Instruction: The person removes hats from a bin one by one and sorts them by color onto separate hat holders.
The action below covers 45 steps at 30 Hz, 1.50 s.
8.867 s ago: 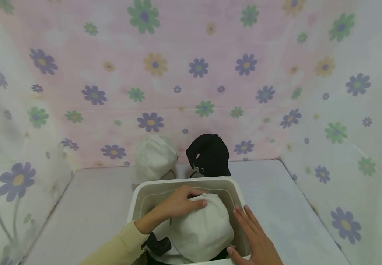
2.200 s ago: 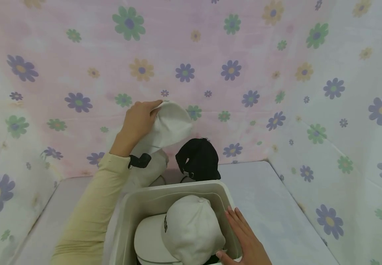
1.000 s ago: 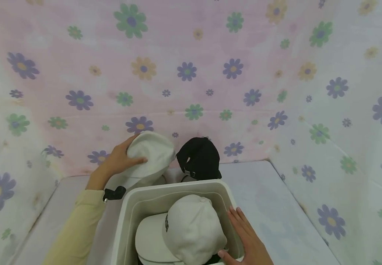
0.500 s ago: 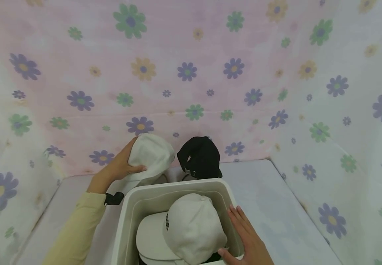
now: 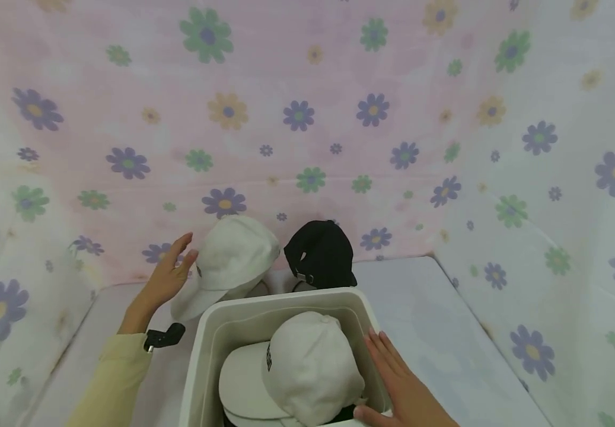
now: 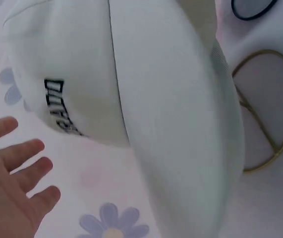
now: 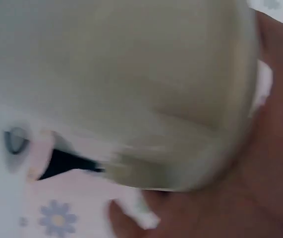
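Observation:
Just left of the white baseball cap (image 5: 238, 249), my left hand (image 5: 165, 279) is apart from it, fingers extended and holding nothing. That cap lies over another pale cap on a stand at the back, its brim tilted down to the left. In the left wrist view, dark lettering marks the cap's front panel (image 6: 82, 69). My right hand (image 5: 403, 382) rests along the right wall of the white bin (image 5: 286, 298), fingers straight outside and thumb at the front corner. Inside the bin lies a cream baseball cap (image 5: 312, 365), brim to the left, with more caps partly hidden underneath.
A black cap (image 5: 320, 252) with a metal buckle stands at the back, right of the white cap. A gold wire ring base (image 6: 275, 151) shows on the table (image 5: 419, 320) below the white cap. Flowered cloth (image 5: 328, 148) encloses the back and sides.
My left hand has brought the white cap from the bin, set it over the pale cap at the back, then let go and drawn back left. The right hand stays at the bin.

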Tool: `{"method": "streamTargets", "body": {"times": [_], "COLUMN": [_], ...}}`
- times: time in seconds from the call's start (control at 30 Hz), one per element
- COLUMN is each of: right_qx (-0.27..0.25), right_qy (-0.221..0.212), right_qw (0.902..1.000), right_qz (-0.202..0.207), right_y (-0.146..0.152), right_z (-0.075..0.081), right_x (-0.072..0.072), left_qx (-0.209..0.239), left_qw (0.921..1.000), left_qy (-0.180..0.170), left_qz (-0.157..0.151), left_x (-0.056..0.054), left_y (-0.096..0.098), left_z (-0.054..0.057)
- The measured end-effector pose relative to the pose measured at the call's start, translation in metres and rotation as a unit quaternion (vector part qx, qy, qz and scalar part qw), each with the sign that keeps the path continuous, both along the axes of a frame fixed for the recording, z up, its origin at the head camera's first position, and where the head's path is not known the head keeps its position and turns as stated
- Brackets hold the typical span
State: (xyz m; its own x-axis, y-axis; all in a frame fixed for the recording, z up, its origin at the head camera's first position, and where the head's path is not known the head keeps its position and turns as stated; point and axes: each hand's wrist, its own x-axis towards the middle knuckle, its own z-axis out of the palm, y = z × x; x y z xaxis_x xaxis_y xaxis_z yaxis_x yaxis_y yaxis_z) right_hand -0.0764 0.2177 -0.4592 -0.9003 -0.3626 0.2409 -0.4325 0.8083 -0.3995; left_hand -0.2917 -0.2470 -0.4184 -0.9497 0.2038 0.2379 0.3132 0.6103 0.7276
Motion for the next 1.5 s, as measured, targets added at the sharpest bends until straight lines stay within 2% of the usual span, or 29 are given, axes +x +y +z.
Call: {"method": "streamTargets", "body": {"times": [0.07, 0.13, 0.23, 0.33, 0.43, 0.5, 0.57, 0.63, 0.73, 0.8, 0.9, 0.97, 1.07, 1.1, 1.13, 1.2, 1.23, 1.33, 1.43, 1.5], "right_qx": [0.028, 0.055, 0.080, 0.069, 0.024, -0.021, -0.060, -0.092, -0.132, -0.150, -0.165, -0.168, -0.181, -0.185, -0.189, -0.193, -0.192, -0.199, -0.220, -0.244], "right_qy": [-0.048, -0.095, -0.109, -0.090, -0.101, -0.128, -0.138, -0.153, -0.193, -0.226, -0.258, -0.282, -0.315, -0.325, -0.330, -0.332, -0.328, -0.316, -0.321, -0.323], "right_qw": [0.9976, 0.9913, 0.9837, 0.9797, 0.9719, 0.9670, 0.9644, 0.9648, 0.9612, 0.9553, 0.9468, 0.9397, 0.9262, 0.9220, 0.9196, 0.9186, 0.9207, 0.9251, 0.9199, 0.9134], "right_qz": [0.043, 0.072, 0.118, 0.165, 0.212, 0.219, 0.217, 0.193, 0.147, 0.118, 0.100, 0.096, 0.101, 0.101, 0.098, 0.094, 0.089, 0.067, 0.049, 0.044], "right_y": [0.007, 0.012, 0.007, -0.011, -0.035, -0.053, -0.072, -0.090, -0.115, -0.130, -0.150, -0.162, -0.175, -0.179, -0.181, -0.185, -0.187, -0.187, -0.184, -0.181], "right_z": [0.019, 0.045, 0.086, 0.118, 0.135, 0.139, 0.135, 0.128, 0.115, 0.109, 0.102, 0.101, 0.097, 0.095, 0.094, 0.091, 0.089, 0.089, 0.092, 0.096], "right_x": [-0.002, -0.005, -0.018, -0.047, -0.093, -0.128, -0.164, -0.196, -0.229, -0.242, -0.254, -0.258, -0.264, -0.265, -0.266, -0.269, -0.271, -0.273, -0.275, -0.275], "left_qx": [0.006, 0.006, 0.007, 0.027, 0.097, 0.166, 0.239, 0.304, 0.383, 0.421, 0.457, 0.483, 0.533, 0.543, 0.549, 0.549, 0.541, 0.513, 0.487, 0.483], "left_qw": [0.9991, 0.9966, 0.9905, 0.9826, 0.9691, 0.9534, 0.9318, 0.9093, 0.8777, 0.8596, 0.8387, 0.8204, 0.7847, 0.7766, 0.7725, 0.7715, 0.7763, 0.7961, 0.8186, 0.8275], "left_qy": [0.010, 0.006, -0.029, -0.102, -0.183, -0.223, -0.249, -0.260, -0.262, -0.264, -0.271, -0.278, -0.293, -0.296, -0.297, -0.297, -0.297, -0.290, -0.271, -0.248], "left_qz": [0.042, 0.082, 0.134, 0.153, 0.134, 0.117, 0.113, 0.114, 0.119, 0.118, 0.119, 0.125, 0.119, 0.118, 0.118, 0.122, 0.128, 0.138, 0.139, 0.145], "left_x": [0.006, 0.013, 0.025, 0.034, 0.038, 0.039, 0.040, 0.040, 0.041, 0.041, 0.041, 0.040, 0.036, 0.035, 0.034, 0.032, 0.031, 0.031, 0.031, 0.031], "left_y": [-0.007, -0.014, -0.024, -0.030, -0.032, -0.031, -0.032, -0.033, -0.034, -0.033, -0.032, -0.031, -0.024, -0.021, -0.018, -0.013, -0.010, -0.007, -0.008, -0.009], "left_z": [-0.005, -0.011, -0.021, -0.029, -0.038, -0.044, -0.049, -0.055, -0.062, -0.066, -0.071, -0.072, -0.073, -0.073, -0.074, -0.074, -0.074, -0.073, -0.069, -0.065]}}
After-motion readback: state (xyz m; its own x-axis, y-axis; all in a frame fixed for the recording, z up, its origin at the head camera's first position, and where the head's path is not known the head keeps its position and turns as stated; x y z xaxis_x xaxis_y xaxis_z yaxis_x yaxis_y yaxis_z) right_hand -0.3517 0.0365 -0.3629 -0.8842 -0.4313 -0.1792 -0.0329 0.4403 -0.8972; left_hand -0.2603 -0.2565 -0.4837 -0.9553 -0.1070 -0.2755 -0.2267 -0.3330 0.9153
